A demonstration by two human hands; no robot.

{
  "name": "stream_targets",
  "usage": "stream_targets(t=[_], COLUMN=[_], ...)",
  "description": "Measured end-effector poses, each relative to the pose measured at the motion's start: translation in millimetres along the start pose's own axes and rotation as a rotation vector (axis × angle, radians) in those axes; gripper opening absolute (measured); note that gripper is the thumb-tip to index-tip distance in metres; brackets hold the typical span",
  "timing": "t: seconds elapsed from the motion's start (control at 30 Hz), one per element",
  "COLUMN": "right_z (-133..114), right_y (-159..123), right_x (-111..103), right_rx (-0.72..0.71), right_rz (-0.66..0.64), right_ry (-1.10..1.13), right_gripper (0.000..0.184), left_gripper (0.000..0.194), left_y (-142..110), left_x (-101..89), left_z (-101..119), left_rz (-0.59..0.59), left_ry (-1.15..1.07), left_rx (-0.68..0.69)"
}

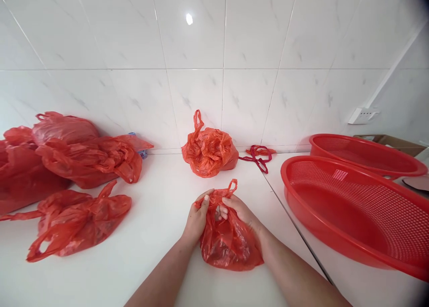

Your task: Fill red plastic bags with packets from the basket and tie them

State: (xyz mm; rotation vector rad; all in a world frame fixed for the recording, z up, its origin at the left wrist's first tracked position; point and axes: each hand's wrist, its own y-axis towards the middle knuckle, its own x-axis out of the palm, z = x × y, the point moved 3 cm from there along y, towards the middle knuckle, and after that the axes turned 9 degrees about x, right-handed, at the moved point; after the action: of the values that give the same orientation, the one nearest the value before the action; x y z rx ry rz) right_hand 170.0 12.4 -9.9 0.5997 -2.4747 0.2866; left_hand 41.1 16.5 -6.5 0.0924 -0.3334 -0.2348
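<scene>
Head view: the held bag (231, 249), a thin red plastic bag, rests on the white counter (157, 262) and serves as the reference for all positions. Left hand (197, 215): closed at the left side of the gathered bag top, pinching the film with the thumb on the near face. Right hand (241, 211): closed at the right side of the same top, pinching the film with fingers curled. A loop handle (233, 184) projects above the held bag. Behind the held bag, near the tiled wall, sits a crumpled bag (211, 153); behind and to the right lies a magenta strap (259, 163). Right of the held bag: a near basket (342, 217), perforated, with a rear basket (362, 153) beyond it. Left of the held bag, well apart: a tied bag (83, 222) with a bag cluster (73, 150) behind it.
</scene>
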Motion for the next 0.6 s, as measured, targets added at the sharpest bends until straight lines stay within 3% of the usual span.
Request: stream_targets(t=[0.17,0.23,0.37,0.5,0.6], right_z=[-6.9,-6.1,-1.3,-2.0,-5.5], right_y=[-8.5,-7.4,-2.9,-2.4,-3.7], right_x=[12.4,9.5,-6.1,-11.8,-8.5], right_rx=[0.087,0.081,0.029,-0.024,-0.05], right_rz=[-0.033,-0.01,0.071,0.102,0.2], right_ry=[0.142,0.117,-0.049,-0.255,-0.444], right_gripper=[0.051,0.049,0.031,0.039,0.048], left_gripper=[0.054,0.056,0.052,0.048,0.047], left_y=[1.4,1.6,2.3,2.5,1.1], left_x=[2.1,1.3,-2.2,-5.3,-4.7], left_z=[-1.6,-3.5,-4.8,-2.7,0.6], left_rz=[-0.058,-0.036,0.007,0.051,0.044], left_ry=[-0.117,-0.116,-0.025,0.052,0.058], left_rx=[0.017,-0.009,-0.026,0.013,0.064])
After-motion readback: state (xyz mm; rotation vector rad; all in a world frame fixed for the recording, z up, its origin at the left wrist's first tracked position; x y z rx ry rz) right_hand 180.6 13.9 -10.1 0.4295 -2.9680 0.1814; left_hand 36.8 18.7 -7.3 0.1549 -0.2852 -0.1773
